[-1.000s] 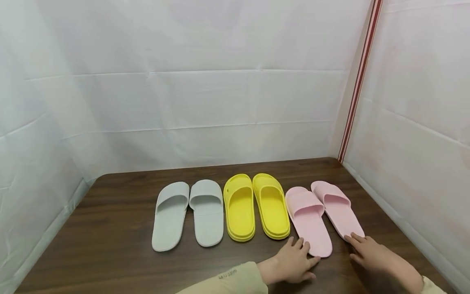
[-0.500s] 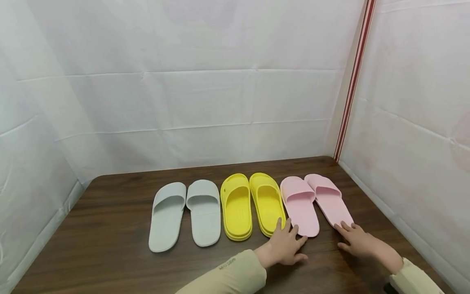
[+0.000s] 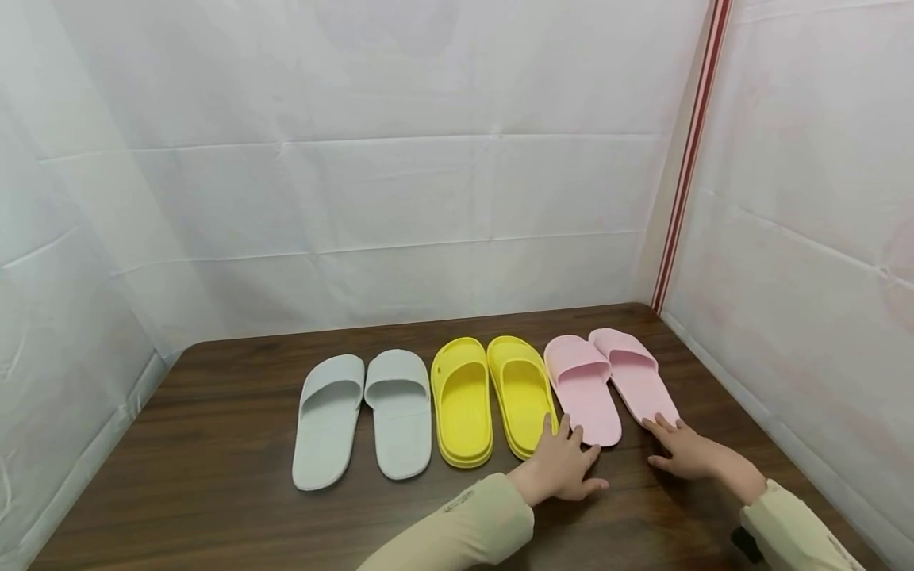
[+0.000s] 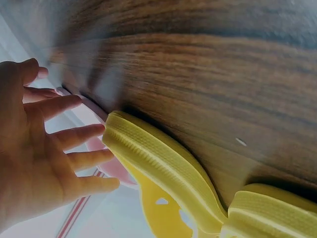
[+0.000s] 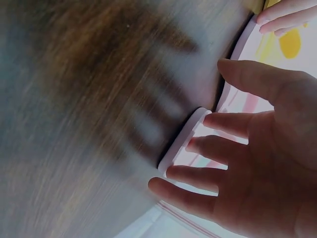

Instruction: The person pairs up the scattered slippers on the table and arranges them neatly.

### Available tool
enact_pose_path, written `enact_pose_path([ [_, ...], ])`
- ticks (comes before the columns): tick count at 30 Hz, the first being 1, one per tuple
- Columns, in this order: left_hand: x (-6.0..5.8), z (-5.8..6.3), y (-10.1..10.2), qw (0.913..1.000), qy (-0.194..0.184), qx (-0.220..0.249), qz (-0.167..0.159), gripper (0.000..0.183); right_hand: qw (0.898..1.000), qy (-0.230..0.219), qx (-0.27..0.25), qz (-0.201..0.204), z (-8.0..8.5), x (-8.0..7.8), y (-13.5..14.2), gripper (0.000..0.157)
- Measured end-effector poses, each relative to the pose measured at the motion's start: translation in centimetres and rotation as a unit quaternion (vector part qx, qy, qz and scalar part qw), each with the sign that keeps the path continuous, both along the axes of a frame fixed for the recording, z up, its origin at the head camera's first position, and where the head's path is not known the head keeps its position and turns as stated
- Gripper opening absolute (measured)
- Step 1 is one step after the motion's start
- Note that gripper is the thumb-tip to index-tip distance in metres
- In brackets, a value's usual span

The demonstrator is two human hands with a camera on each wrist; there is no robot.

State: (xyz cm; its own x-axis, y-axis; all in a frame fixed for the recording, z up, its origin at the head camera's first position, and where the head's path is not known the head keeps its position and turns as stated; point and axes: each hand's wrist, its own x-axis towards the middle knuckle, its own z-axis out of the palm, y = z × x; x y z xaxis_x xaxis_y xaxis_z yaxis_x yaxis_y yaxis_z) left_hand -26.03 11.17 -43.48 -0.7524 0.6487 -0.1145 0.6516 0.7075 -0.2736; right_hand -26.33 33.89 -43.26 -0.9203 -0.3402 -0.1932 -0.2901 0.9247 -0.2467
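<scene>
Two pink slippers lie at the right end of a row, the nearer-left one (image 3: 587, 404) and the far-right one (image 3: 643, 385), toes to the back. My left hand (image 3: 560, 466) has its fingers spread at the heel of the left pink slipper, beside a yellow slipper (image 3: 524, 400). In the left wrist view the fingers reach close to the yellow heel (image 4: 153, 144); exact contact is unclear. My right hand (image 3: 681, 452) rests extended fingertips at the heel of the right pink slipper. The right wrist view shows those fingers straight along the pink heel edge (image 5: 181, 141).
Another yellow slipper (image 3: 462, 404) and two pale grey slippers, one at the left end (image 3: 328, 424) and one beside it (image 3: 401, 416), complete the row. The dark wooden table (image 3: 214, 476) is bordered by white cloth (image 3: 400, 198) behind and at both sides.
Both pink slippers have slid away toward the table's back edge, the left one more plainly. My hands have moved forward with them. Yellow and grey slippers stay put; the head view shifted slightly.
</scene>
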Motion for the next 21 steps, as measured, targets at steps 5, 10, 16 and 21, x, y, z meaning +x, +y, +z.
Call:
enact_pose_path([
  [5, -0.3, 0.3, 0.0, 0.9999, 0.001, 0.001, 0.012, 0.055, 1.000, -0.004, -0.003, -0.003, -0.2, -0.6, -0.1, 0.065],
  [10, -0.6, 0.6, -0.2, 0.9996, -0.004, 0.000, 0.026, 0.054, 1.000, -0.018, -0.003, -0.012, 0.0, -0.9, -0.5, 0.069],
  [16, -0.6, 1.0, -1.0, 0.9985, -0.037, 0.032, 0.025, 0.057, 1.000, -0.020, -0.004, -0.018, 0.5, -1.2, -1.2, 0.073],
  [21, 0.2, 2.1, -2.9, 0.9951, -0.057, 0.081, 0.010, 0.057, 1.000, 0.004, -0.008, -0.016, 0.7, -0.9, -1.8, 0.070],
])
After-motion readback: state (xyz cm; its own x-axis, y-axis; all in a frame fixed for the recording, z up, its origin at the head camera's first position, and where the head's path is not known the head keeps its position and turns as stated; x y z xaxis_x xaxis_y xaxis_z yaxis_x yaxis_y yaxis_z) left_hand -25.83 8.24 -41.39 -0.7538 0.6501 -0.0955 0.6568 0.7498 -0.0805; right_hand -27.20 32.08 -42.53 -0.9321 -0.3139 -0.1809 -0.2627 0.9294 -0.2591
